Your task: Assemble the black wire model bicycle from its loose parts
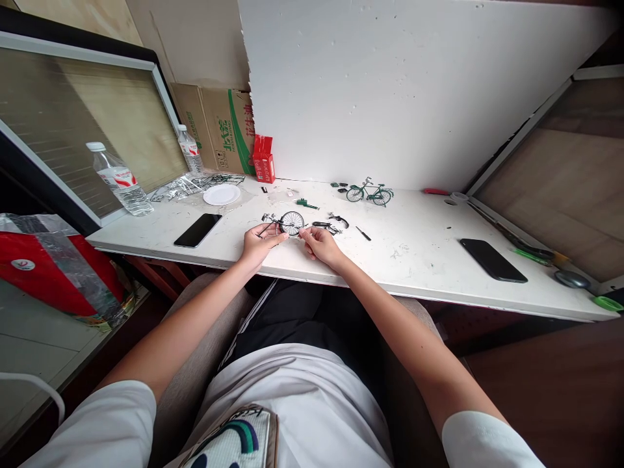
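Note:
Near the front edge of the white table, a black model bicycle part (292, 223) with one spoked wheel is held up between my hands. My left hand (262, 245) has its fingers wrapped round the frame end, left of the wheel. At the lower right of the wheel, the fingertips of my right hand (319, 246) are pinched together; what lies between them is too small to make out. Black loose parts (325, 226) and a curved black piece (339, 220) lie just beyond my right hand, with a thin black screwdriver-like tool (363, 233) to their right.
A green model bicycle (370, 193) stands at the back of the table (414, 260). A green part (307, 204) lies nearer. Phones (198, 230) (493, 260) lie left and right. Bottles (120, 180), a white plate (221, 194) and a red box (264, 159) are at the left.

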Demonstrator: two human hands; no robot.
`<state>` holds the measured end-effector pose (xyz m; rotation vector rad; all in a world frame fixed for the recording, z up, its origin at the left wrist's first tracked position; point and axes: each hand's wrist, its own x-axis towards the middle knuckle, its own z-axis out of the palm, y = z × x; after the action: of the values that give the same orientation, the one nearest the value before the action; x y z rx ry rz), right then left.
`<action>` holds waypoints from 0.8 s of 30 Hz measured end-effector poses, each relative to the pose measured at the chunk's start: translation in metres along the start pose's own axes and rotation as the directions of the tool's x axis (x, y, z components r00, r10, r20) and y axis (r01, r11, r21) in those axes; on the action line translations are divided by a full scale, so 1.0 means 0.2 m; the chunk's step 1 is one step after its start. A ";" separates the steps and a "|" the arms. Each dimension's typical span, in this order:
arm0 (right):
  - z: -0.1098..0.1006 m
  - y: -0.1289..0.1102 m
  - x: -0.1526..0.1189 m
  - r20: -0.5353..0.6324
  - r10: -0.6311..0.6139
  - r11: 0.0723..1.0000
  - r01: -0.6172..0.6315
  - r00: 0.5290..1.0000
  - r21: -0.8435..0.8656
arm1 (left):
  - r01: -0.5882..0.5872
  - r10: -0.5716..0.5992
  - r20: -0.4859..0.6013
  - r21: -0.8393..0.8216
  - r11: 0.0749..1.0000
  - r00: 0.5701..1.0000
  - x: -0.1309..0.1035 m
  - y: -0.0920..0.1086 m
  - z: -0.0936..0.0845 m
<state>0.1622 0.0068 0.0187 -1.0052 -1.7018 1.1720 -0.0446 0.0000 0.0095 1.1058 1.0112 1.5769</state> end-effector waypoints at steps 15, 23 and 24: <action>0.01 0.02 0.02 -0.130 -0.090 0.994 0.097 0.987 0.052 | -0.005 0.006 0.020 -0.045 0.999 1.000 -0.01 0.02 0.01; 0.01 0.03 0.02 -0.101 -0.116 0.993 0.115 0.988 -0.017 | -0.019 0.018 -0.014 -0.088 0.996 1.000 0.00 0.00 0.02; 0.01 0.03 0.02 -0.100 -0.115 0.993 0.114 0.988 -0.014 | -0.021 0.020 -0.010 -0.089 0.996 1.000 0.00 0.00 0.01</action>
<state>0.1604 0.0111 0.0140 -0.9432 -1.6629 1.0241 -0.0416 -0.0003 0.0093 1.0522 0.9293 1.6288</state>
